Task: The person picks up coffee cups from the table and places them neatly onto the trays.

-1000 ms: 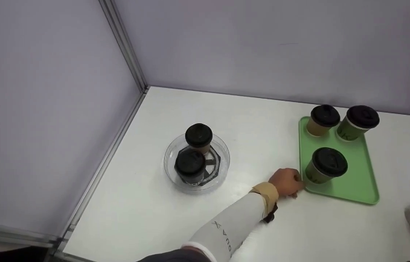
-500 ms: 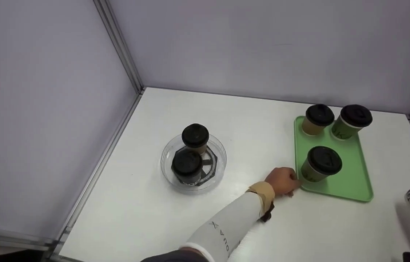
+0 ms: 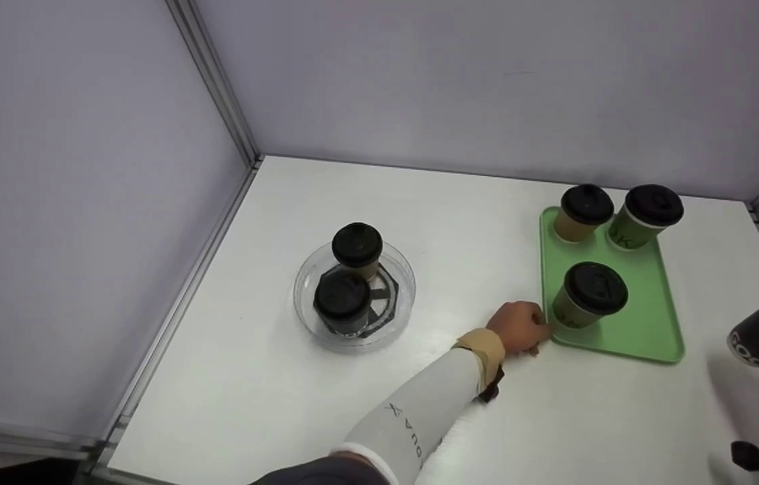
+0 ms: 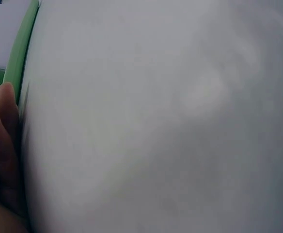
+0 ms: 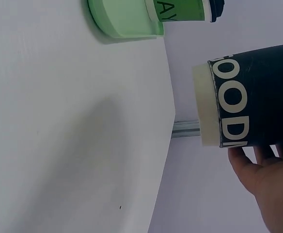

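Note:
My left hand (image 3: pixel 519 328) grips the near-left corner of a green tray (image 3: pixel 642 349), its fingertips (image 4: pixel 7 92) right at the rim in the left wrist view. On the tray stand a green paper cup with a black lid (image 3: pixel 584 296) close to that hand, plus a brown cup (image 3: pixel 578 222) and another green cup (image 3: pixel 635 229) at the back. At the right, my right hand (image 5: pixel 272 179) holds a black lidded paper cup (image 5: pixel 258 97) with white lettering, raised over the table and tilted. Part of this hand lies outside the head view.
A round clear dish (image 3: pixel 406 310) stands left of the tray, holding a brown cup (image 3: pixel 360 263) and a dark cup (image 3: pixel 345 310), both black-lidded. Walls (image 3: pixel 460 87) border the white table (image 3: pixel 231 377) at the back and left.
My right hand has come further into view from the right, lifting the black paper cup up and leftward. The left hand stays at the tray's corner; the head view has shifted slightly.

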Action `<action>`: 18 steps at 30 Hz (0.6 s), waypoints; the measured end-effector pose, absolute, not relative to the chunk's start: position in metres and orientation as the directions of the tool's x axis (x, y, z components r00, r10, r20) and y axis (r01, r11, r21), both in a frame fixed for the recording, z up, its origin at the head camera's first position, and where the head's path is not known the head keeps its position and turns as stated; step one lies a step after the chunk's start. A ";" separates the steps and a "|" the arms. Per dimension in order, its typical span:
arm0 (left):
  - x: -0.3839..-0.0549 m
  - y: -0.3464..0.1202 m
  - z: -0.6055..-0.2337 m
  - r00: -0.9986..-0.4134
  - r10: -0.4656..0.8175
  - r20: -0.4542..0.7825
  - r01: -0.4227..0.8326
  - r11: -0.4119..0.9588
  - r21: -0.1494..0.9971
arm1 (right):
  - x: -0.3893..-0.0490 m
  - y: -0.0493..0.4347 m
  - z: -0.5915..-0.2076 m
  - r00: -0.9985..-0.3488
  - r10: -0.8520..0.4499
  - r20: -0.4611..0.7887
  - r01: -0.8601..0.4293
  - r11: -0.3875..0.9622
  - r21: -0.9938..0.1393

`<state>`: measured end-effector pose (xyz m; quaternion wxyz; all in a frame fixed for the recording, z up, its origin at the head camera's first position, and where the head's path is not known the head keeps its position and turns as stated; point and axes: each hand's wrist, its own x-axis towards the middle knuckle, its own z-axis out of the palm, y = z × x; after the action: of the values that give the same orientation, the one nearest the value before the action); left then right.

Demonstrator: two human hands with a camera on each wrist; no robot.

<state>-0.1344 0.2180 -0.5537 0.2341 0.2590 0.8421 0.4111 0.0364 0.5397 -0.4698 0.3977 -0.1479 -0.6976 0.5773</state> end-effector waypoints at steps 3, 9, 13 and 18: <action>-0.134 0.220 -0.554 -0.745 0.640 -0.189 0.246 0.526 0.814 | 0.036 0.531 -0.469 -0.624 0.717 0.311 -0.159 0.274 -0.949; -0.136 0.221 -0.557 -0.748 0.631 -0.204 0.222 0.528 0.820 | 0.029 0.516 -0.465 -0.590 0.758 0.277 0.104 0.412 -0.905; -0.137 0.220 -0.560 -0.753 0.627 -0.198 0.216 0.521 0.826 | 0.023 0.509 -0.465 -0.629 0.752 0.196 0.001 0.253 -0.967; -0.138 0.220 -0.562 -0.754 0.633 -0.178 0.237 0.514 0.824 | 0.021 0.504 -0.467 -0.647 0.747 0.156 -0.127 0.097 -0.987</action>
<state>-0.1378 0.2200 -0.5620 0.2362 0.2596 0.8374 0.4190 0.0213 0.5037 -0.4673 0.3473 -0.2370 -0.6540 0.6289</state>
